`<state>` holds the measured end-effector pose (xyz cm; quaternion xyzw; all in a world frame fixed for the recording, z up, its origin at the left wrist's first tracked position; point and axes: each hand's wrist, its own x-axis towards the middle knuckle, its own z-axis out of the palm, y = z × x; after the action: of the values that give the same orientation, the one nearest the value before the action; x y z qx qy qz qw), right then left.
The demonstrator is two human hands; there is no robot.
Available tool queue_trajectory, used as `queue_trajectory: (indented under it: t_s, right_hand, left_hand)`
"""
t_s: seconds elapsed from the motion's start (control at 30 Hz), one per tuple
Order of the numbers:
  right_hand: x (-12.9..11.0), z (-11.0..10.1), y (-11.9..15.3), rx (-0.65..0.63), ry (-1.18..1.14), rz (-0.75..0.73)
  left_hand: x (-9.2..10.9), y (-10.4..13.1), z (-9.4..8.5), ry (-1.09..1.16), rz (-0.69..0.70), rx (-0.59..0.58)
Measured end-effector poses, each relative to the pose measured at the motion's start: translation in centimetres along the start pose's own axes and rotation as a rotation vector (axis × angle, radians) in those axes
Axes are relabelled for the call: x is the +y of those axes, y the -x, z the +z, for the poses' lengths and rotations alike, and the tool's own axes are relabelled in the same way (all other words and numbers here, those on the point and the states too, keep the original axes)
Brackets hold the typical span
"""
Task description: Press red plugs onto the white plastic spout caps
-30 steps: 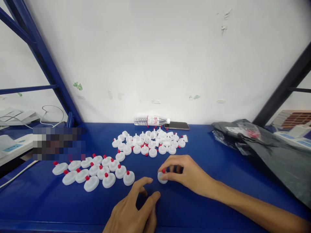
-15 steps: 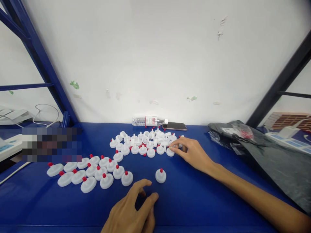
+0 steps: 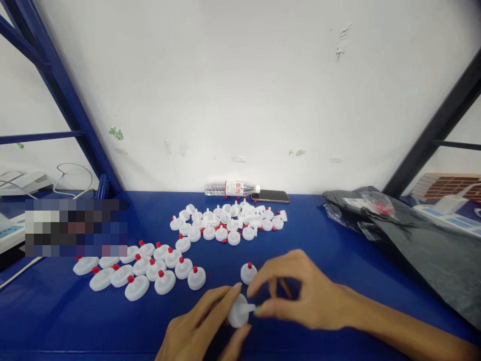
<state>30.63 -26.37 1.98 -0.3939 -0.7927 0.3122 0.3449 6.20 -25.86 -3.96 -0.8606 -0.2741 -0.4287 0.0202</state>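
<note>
A white nozzle cap point(image 3: 237, 312) sits between the fingers and thumb of my left hand point(image 3: 199, 323) near the front of the table, its spout pointing right. No red tip shows on this spout. My right hand point(image 3: 300, 296) is close on the right, slightly blurred. Its thumb is at the spout's end, while its index finger curves above with a gap between them. Just behind stands a white cap with a red tip point(image 3: 248, 274), partly covered by my right fingers. Further left stand several more red-tipped caps point(image 3: 165, 282) in loose rows.
A pile of white caps and small red tips point(image 3: 225, 220) lies at the table's back middle. Behind it are a lying water bottle point(image 3: 235, 188) and a phone point(image 3: 276, 196). A dark plastic bag point(image 3: 398, 245) covers the right side. Power strips point(image 3: 447, 215) lie at the edges.
My right hand has come from the pile toward me, and the white cap it touched there is gone from that spot. My left hand now has a white cap between its fingers.
</note>
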Motion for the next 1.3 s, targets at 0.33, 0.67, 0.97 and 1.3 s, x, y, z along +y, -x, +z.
queue_trajectory:
  t_s: [0.33,0.67,0.97,1.3]
  right_hand:
    - [5.7,-5.4,-1.5,0.251,0.834,0.404]
    - [6.4,-5.2,-1.4,0.23,0.818,0.343]
    - [1.8,-3.2,-1.0,0.167,0.101,0.101]
    - [0.2,0.3,-0.2,0.019,0.03,-0.206]
  left_hand:
    - [-0.4,-0.1,0.2,0.061,-0.101,-0.073]
    - [-0.2,-0.1,0.2,0.047,-0.116,-0.078]
    - [0.1,-0.4,-0.2,0.095,-0.187,-0.091]
    - [-0.4,-0.1,0.1,0.063,-0.09,-0.12]
